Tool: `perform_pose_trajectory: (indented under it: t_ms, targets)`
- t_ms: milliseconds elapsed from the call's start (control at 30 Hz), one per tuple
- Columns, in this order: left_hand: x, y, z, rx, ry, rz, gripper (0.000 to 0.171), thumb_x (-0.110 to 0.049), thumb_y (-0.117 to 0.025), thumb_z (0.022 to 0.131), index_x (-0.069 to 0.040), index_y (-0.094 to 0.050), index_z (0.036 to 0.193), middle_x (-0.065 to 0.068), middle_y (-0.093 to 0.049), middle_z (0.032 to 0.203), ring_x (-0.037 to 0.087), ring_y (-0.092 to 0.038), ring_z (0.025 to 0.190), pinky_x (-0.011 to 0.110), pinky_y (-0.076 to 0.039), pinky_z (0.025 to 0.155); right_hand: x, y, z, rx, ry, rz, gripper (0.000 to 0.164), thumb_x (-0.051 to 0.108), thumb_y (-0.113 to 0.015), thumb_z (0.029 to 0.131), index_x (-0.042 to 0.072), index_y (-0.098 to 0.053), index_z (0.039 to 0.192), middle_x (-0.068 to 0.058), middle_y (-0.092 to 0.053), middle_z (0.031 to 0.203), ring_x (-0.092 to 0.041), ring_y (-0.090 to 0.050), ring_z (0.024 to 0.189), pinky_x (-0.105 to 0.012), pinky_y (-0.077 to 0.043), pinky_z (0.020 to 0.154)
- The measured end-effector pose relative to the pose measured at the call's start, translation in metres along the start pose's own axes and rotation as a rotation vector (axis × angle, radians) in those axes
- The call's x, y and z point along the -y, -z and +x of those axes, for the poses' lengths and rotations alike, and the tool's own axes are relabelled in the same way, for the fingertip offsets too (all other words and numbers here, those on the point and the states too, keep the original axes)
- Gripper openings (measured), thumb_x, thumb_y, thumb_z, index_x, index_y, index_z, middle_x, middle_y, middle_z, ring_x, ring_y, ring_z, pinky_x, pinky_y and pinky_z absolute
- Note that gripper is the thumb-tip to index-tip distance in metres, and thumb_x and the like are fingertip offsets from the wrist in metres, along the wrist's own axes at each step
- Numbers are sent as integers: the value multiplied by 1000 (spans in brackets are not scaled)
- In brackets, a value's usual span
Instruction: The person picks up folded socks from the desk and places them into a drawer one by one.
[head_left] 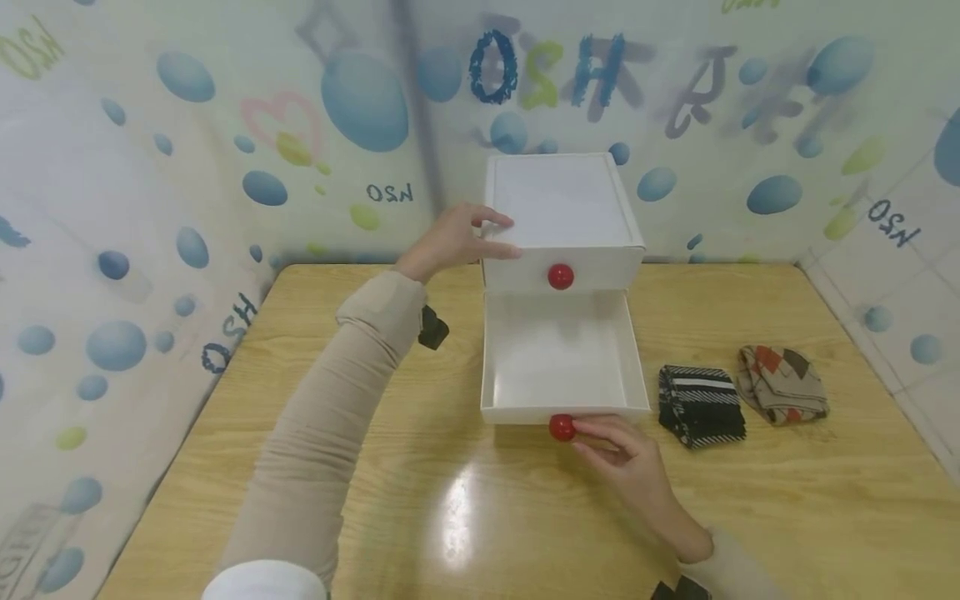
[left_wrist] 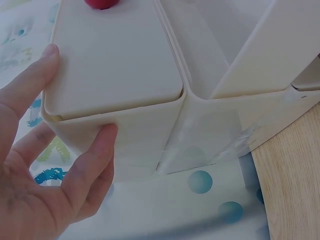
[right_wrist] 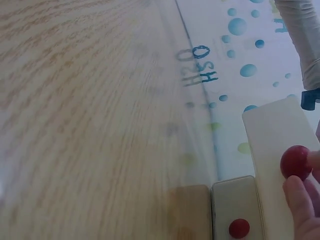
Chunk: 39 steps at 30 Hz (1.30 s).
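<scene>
A white two-drawer box (head_left: 558, 200) stands against the back wall, with a red knob (head_left: 561, 277) on its closed upper drawer. Its lower drawer (head_left: 489, 350) is pulled out toward me, showing a bare white inside. My left hand (head_left: 459, 237) holds the upper left corner of the box; in the left wrist view, fingers (left_wrist: 102, 145) bend against the side wall. At the lower drawer's front, my right hand (head_left: 633, 471) pinches the red knob (head_left: 562, 427) between thumb and fingertips. The right wrist view shows that lower knob (right_wrist: 295, 162) with the hand partly cut off.
Right of the drawer lie a folded black-and-white patterned cloth (head_left: 701, 406) and a folded tan argyle cloth (head_left: 782, 385), side by side on the wooden table (head_left: 405, 500). Walls with a blue spotted print (head_left: 363, 100) close in the back and both sides.
</scene>
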<state>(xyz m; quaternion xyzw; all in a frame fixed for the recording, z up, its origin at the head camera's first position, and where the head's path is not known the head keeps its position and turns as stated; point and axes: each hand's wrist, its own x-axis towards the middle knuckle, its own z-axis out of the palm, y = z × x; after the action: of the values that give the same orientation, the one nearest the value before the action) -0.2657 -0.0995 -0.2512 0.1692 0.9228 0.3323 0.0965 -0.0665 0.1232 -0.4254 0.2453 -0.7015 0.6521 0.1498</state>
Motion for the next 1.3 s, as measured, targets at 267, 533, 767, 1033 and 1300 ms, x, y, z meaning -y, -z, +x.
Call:
perform_pose_trajectory:
  t_ms: [267, 533, 767, 1033, 1300]
  targets:
    - [-1, 3, 1, -6, 8, -22, 55, -41, -71, 71, -20, -55, 120, -1, -42, 131, 21, -37, 117, 35, -41, 88, 19, 29, 9, 34, 48, -52, 29, -25, -60, 66, -11, -62, 91, -15, -60, 95, -10, -59, 87, -22, -51, 67]
    - [0, 4, 2, -11, -11, -13, 55, -40, -71, 71, -19, -56, 120, -1, -44, 130, 21, -38, 116, 35, -40, 88, 42, 76, 29, -29, 214, -23, 20, -24, -59, 69, -16, -61, 88, -14, -60, 95, -14, -59, 87, -16, -49, 70]
    - [3, 4, 1, -11, -13, -23, 54, -39, -72, 72, -18, -57, 119, 1, -43, 129, 22, -38, 115, 31, -44, 82, 11, 126, 38, -44, 128, -397, 29, -25, -61, 65, -10, -64, 90, -5, -61, 91, -4, -57, 83, -10, -47, 68]
    - [5, 0, 0, 5, -14, -45, 55, -40, -72, 70, -18, -57, 118, 1, -43, 129, 22, -37, 115, 35, -42, 87, -23, 167, 37, 30, -218, -516, 30, 0, -62, 81, -2, -58, 110, 13, -59, 97, 10, -53, 82, -5, -43, 67]
    - [4, -2, 0, -8, -16, -49, 54, -40, -72, 70, -19, -58, 118, 0, -44, 128, 21, -38, 115, 35, -42, 87, -39, 183, 39, 219, -317, -684, 47, 17, -62, 83, -4, -48, 122, -24, -57, 108, 0, -51, 93, -3, -38, 72]
